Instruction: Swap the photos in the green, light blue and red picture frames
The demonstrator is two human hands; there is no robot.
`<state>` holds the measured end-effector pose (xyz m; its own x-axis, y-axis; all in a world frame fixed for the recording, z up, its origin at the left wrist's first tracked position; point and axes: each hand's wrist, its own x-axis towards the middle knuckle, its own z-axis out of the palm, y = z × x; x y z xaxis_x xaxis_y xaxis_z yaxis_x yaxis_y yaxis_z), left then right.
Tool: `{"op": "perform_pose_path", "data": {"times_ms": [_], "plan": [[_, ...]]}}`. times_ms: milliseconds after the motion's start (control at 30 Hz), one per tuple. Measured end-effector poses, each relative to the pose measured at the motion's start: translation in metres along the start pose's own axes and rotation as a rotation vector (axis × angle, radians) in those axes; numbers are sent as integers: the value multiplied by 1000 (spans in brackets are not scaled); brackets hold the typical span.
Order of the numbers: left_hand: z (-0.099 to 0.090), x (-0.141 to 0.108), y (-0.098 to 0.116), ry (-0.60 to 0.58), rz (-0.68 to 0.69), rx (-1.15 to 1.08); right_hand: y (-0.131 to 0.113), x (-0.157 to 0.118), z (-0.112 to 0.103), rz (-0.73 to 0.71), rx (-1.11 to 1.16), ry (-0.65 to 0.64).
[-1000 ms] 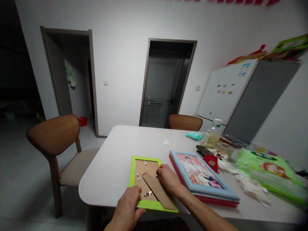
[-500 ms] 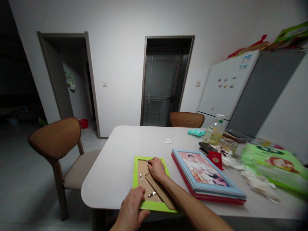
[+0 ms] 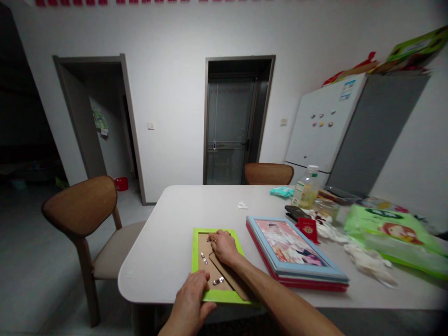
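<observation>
A lime-green picture frame (image 3: 195, 261) lies face down at the table's near edge, its brown backing board (image 3: 204, 275) showing. My left hand (image 3: 192, 294) grips its lower left corner, thumb at the near edge and fingers over the left side. My right hand (image 3: 223, 245) is closed at the upper part of the board, fingertips on a small metal clip (image 3: 209, 239) they partly cover. Two more metal clips show on the board, one at the left (image 3: 204, 258) and one lower down (image 3: 218, 281). The brown stand leg (image 3: 227, 275) runs slantwise under my right forearm.
Right of the frame is a stack of picture frames (image 3: 301, 275), blue on top and red below. Beyond it are a black phone (image 3: 296, 213), a red packet (image 3: 308, 230), a bottle (image 3: 305, 189) and a green tissue pack (image 3: 392, 233). A wooden chair (image 3: 82, 205) stands left.
The view has shifted slightly. My right fingertips have moved a little at the upper clip, and more of that clip shows. My left hand keeps its hold on the frame corner.
</observation>
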<state>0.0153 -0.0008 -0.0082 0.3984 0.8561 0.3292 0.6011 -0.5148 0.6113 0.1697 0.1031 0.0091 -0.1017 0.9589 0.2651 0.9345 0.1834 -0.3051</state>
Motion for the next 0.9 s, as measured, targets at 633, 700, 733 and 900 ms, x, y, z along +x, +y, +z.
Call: {"op": "perform_pose_path", "data": {"times_ms": [633, 700, 733, 900], "plan": [[-3, 8, 0, 63, -108, -139, 7, -30, -44, -109, 115, -34], [-10, 17, 6, 152, -163, -303, 1, -30, -54, -124, 132, 31], [-14, 22, 9, 201, -184, -394, -4, -31, -59, -127, 147, 53], [-28, 38, 9, 276, -260, -652, -26, -38, -71, -182, 299, 100]]}}
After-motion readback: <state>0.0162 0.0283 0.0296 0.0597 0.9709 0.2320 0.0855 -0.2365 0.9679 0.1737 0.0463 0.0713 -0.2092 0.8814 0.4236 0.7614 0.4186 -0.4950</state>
